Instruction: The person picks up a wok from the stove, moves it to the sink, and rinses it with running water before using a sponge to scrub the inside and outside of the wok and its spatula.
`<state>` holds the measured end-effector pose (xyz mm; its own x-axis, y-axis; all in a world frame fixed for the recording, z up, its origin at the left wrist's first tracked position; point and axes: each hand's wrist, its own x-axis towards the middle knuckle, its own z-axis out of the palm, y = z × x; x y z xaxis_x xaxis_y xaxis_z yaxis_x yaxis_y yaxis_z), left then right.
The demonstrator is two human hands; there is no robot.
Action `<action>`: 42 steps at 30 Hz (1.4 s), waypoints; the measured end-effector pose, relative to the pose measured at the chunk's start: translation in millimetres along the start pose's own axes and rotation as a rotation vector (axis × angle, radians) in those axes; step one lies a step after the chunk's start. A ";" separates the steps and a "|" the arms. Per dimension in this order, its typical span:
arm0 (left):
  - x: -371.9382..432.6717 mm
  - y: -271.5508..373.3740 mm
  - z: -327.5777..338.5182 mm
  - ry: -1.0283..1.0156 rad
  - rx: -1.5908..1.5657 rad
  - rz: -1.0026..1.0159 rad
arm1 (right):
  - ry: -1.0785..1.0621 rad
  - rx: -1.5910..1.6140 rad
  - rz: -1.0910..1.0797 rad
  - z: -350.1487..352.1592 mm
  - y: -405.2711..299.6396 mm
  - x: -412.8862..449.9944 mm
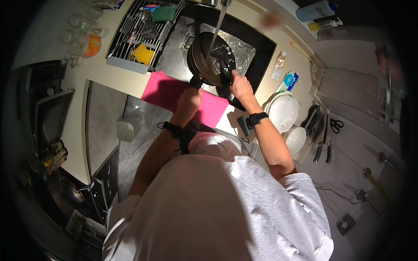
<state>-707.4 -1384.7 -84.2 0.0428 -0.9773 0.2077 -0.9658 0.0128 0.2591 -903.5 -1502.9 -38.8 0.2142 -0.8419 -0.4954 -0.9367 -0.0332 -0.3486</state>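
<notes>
A dark frying pan (209, 60) is held in the sink (171, 60), with water from the faucet (225, 2) running into it. My left hand (189, 101) is closed around the pan's black handle (196, 81), above a pink cloth (163, 89) that lies over the counter's front edge. At the pan's right rim is my right hand (241, 85), its fingers gripping the edge; the fingertips are partly hidden. Water pools and glints inside the pan.
Left of the sink, a drying rack (127, 67) holds utensils, a yellow sponge (143, 54) and a green scouring pad (164, 13). White plates (283, 111), a white bowl (296, 139) and knives (321, 138) stand at the right. Glassware (76, 42) is at far left.
</notes>
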 end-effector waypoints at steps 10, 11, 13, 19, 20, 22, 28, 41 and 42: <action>0.7 0.1 6.0 -0.038 -0.104 -0.074 | -0.119 0.264 0.050 11.9 -14.4 -70.0; 0.5 0.6 6.3 -0.034 -0.102 -0.069 | -0.120 0.263 0.052 10.9 -13.9 -74.9; 0.2 0.0 7.3 -0.026 -0.099 -0.068 | -0.116 0.264 0.050 1.0 -17.6 -81.4; 0.8 -1.9 1.6 -0.092 -0.091 -0.060 | 0.018 0.142 -0.015 -40.6 9.8 -39.6; 1.8 -2.9 1.5 -0.027 -0.131 -0.007 | 0.050 0.047 -0.038 -47.0 7.7 -32.1; 2.2 -3.1 -0.8 0.040 -0.165 0.041 | 0.090 -0.035 -0.069 -48.9 7.8 -10.6; 5.6 2.8 -9.6 0.150 0.059 0.130 | 0.112 -0.267 -0.125 -48.2 -3.8 35.0; -2.2 1.6 7.2 0.143 0.074 0.176 | -0.125 -0.213 -0.039 -14.9 -8.0 -33.8; -2.2 3.2 6.9 0.129 0.060 0.137 | -0.151 -0.148 -0.047 -14.6 -6.2 -37.1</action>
<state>-712.4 -1384.0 -90.3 -0.0617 -0.9320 0.3573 -0.9782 0.1276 0.1639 -909.7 -1479.3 -6.6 0.2877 -0.7473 -0.5990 -0.9527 -0.1590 -0.2591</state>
